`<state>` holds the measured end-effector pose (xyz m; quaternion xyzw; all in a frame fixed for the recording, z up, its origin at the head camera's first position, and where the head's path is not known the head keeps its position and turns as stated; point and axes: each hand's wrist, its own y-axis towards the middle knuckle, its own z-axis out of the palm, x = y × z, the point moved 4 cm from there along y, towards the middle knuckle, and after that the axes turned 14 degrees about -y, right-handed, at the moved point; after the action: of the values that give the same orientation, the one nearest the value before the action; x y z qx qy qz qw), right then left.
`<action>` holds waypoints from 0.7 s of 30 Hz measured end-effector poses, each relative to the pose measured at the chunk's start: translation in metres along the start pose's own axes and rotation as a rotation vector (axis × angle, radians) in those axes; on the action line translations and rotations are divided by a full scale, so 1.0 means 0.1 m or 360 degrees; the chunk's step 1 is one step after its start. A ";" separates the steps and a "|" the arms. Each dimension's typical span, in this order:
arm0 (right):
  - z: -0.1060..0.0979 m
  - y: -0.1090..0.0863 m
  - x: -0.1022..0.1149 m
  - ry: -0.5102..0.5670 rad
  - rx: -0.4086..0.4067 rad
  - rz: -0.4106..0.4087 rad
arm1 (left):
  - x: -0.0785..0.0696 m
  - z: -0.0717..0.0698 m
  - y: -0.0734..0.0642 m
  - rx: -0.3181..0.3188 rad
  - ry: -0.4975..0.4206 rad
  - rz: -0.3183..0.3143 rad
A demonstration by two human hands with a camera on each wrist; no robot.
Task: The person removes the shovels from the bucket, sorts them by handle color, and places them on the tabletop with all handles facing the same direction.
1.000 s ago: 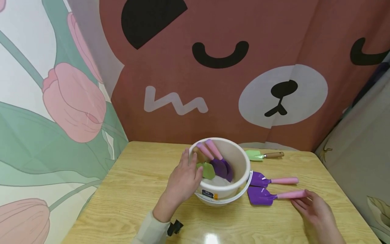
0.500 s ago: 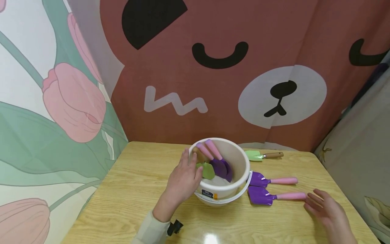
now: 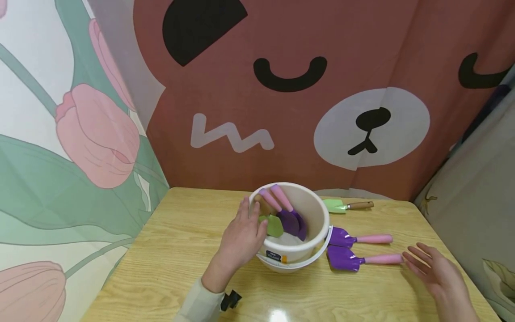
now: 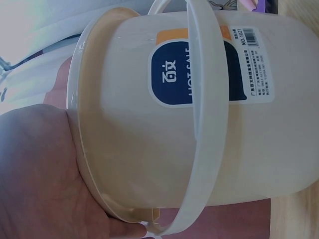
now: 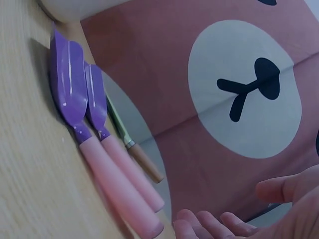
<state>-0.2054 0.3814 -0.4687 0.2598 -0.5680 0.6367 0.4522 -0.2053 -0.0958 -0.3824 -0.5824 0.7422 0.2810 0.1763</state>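
Observation:
My left hand rests on the left rim of a white bucket, its visible fingers fairly straight. The left wrist view shows the palm against the rim of the bucket. Inside stand two purple trowels with pink handles and a green trowel. On the table, right of the bucket, lie a near purple trowel and a far purple trowel, both pink-handled. Beyond them is a green trowel with a wooden handle. My right hand hovers, fingers spread, beside the near trowel's handle end, holding nothing.
The wooden table ends at a brown curtain printed with a bear face. A tulip curtain hangs on the left, a pale one on the right. The bucket's white handle hangs down in front.
My right hand has let go of the near purple trowel's pink handle and moved a little to the right, fingers opening. My left hand and the bucket have stayed put.

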 end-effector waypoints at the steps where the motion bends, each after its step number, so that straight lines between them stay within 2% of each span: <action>1: 0.02 -0.01 0.02 -0.0018 0.0009 -0.0025 | 0.00 0.00 0.00 0.0003 0.0002 0.0000; 6: 0.11 -0.03 0.10 -0.0066 0.0081 -0.0162 | 0.00 0.00 0.00 0.0002 0.0011 0.0011; 13: 0.22 -0.04 0.20 -0.0184 0.0105 -0.0273 | -0.01 -0.01 0.00 -0.0002 -0.0005 0.0009; 17: 0.33 -0.08 0.26 -0.0210 0.0208 -0.0386 | -0.02 -0.01 0.00 0.0001 -0.0011 0.0004; 21: 0.47 -0.12 0.31 -0.0312 0.0216 -0.0441 | -0.02 -0.01 0.00 0.0002 -0.0012 0.0005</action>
<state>-0.2176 0.3447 -0.4269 0.4263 -0.5238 0.5768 0.4596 -0.2046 -0.0952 -0.3804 -0.5801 0.7425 0.2830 0.1791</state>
